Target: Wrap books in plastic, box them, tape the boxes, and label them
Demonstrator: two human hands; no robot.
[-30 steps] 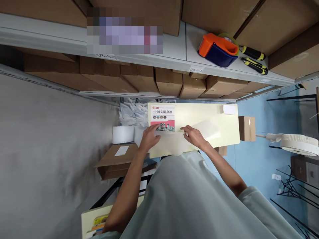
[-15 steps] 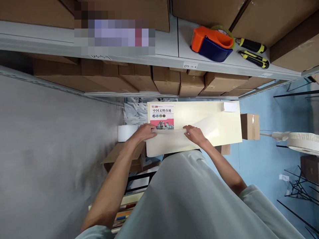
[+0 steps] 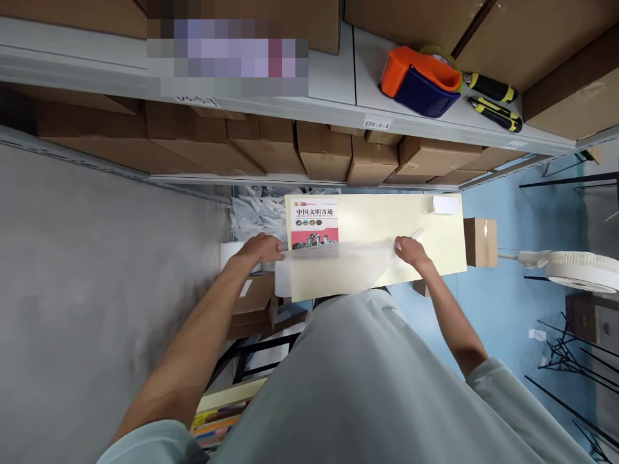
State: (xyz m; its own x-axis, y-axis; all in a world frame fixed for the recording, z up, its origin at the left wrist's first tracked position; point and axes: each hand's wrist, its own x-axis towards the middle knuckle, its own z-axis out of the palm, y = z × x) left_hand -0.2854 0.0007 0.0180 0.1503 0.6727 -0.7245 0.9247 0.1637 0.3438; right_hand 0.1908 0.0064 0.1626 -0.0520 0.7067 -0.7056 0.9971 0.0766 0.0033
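Observation:
A translucent plastic sheet (image 3: 338,270) is stretched between my two hands, over the front part of the cream-coloured board (image 3: 372,212). My left hand (image 3: 262,249) pinches its left end, just past the board's left edge. The other end is gripped in my right hand (image 3: 411,251), above the middle of the board. Beneath the sheet's far edge lies a book (image 3: 314,222) with a white and pink cover and Chinese lettering; the sheet overlaps its lower edge. A small white box (image 3: 442,205) sits at the board's far right corner.
Shelves with cardboard boxes (image 3: 324,151) run above the board. An orange and blue tape dispenser (image 3: 420,80) and two utility knives (image 3: 496,115) lie on the upper shelf. A white fan (image 3: 583,270) stands at right, a carton (image 3: 254,296) below left.
My hands have moved apart, the left one outward past the board's edge and the right one further right. The plastic sheet is now drawn out wider between them.

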